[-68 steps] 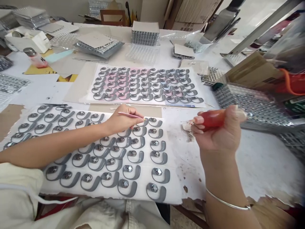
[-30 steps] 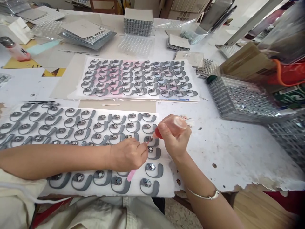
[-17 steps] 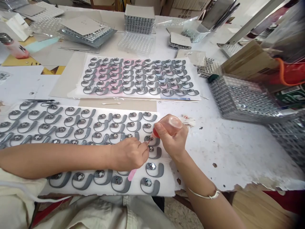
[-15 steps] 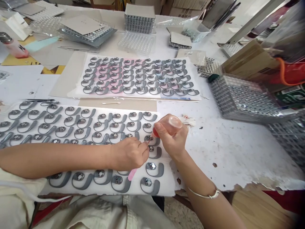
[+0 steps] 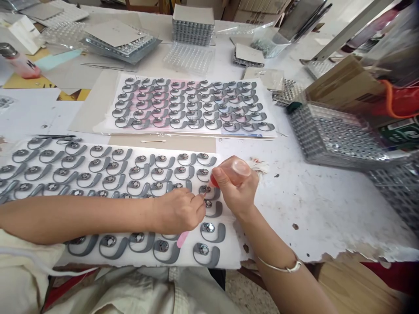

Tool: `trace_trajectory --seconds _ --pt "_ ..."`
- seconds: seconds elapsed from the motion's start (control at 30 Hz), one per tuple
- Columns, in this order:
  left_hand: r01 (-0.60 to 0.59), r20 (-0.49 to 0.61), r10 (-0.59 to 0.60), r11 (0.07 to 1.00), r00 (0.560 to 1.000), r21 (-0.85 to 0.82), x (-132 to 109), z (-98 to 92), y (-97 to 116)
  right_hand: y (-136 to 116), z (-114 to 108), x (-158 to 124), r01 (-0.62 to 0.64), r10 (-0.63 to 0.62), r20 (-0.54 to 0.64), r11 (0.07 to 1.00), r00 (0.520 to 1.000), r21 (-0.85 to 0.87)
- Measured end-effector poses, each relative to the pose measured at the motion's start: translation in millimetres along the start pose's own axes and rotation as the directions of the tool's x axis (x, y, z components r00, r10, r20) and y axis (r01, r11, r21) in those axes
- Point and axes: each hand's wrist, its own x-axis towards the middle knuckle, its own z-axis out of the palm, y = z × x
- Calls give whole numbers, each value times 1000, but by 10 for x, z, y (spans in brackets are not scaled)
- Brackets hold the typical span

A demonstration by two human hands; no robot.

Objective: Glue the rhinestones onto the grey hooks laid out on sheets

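The left hand (image 5: 178, 213) is closed around a thin pink stick (image 5: 182, 238). The stick's smooth flat end pokes out under the palm, and its tip, hidden by the fingers, is aimed at a grey hook-shaped piece (image 5: 207, 190) set with one faceted, shiny stone. That piece lies on a white sheet (image 5: 231, 244) right between the two grips. Three more hooks line up from it toward the sheet's near edge. The right hand (image 5: 238, 189) is wrapped around a small translucent reddish bottle (image 5: 234, 170), tilted nozzle-down at the same piece. One crumpled stained wad (image 5: 260, 165) sits just beyond this grip. Further right the white table (image 5: 327, 209) is rough, speckled and bare up to its chipped front edge, with a tray (image 5: 334, 135) of glittering studs well apart.
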Motion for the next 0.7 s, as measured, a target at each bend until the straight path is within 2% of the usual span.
trace_trajectory --seconds 0.33,0.5,0.6,0.7 --pt "26 -55 -26 1000 998 -13 13 13 7 34 14 -1 31 -31 -9 999 999 18" --pt "9 -41 -9 1000 999 -20 15 11 7 22 6 -7 33 -31 -32 998 999 44" --pt "6 -30 -7 1000 1000 -18 13 8 4 24 -22 1 13 -1 -78 989 997 148" --pt "15 -38 -15 1000 999 -19 12 12 5 45 -49 15 4 19 -139 987 990 164"
